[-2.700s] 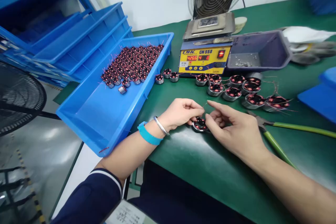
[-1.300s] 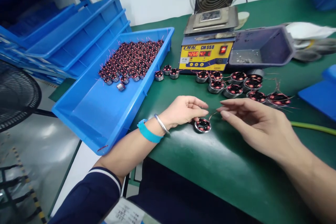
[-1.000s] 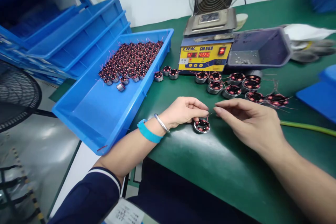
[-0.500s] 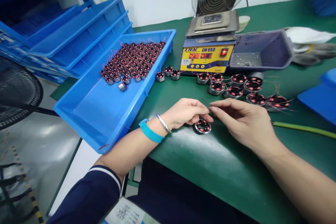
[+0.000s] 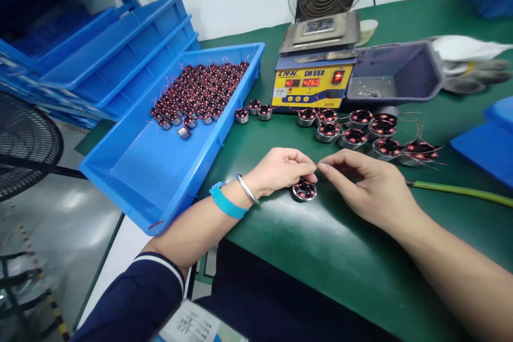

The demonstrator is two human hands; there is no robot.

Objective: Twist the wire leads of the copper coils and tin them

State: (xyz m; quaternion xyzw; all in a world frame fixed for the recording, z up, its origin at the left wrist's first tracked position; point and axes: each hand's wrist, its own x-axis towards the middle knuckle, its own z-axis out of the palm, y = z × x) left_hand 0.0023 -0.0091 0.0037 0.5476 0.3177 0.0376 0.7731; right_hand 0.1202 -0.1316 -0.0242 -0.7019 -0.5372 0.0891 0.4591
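The green surface (image 5: 340, 256) carries everything and gives the wound ring (image 5: 303, 196) a firm, flat base, so it pays to let that base bear the weight rather than lift the piece. The big blue tray (image 5: 132, 160) stands at the left, near the left forearm, which should stay light against its rim. The yellow-fronted unit (image 5: 312, 85) sits beyond the hands, well apart from them. The right hand (image 5: 371, 184) comes in from the side, with the green-handled tool (image 5: 460, 191) just behind it; the wrist is best held clear of that handle. The left hand (image 5: 278, 170) is at the ring's far left edge, a good place to steady it from, though whether its lower fingers touch the rim cannot be told. The ring lies flat just below both sets of fingertips. On each hand, thumb and forefinger (image 5: 335, 157) are pinched together, tip almost to tip; what they grip, probably a fine wire, is too small to make out. A light, even pinch without tugging should spare the windings.
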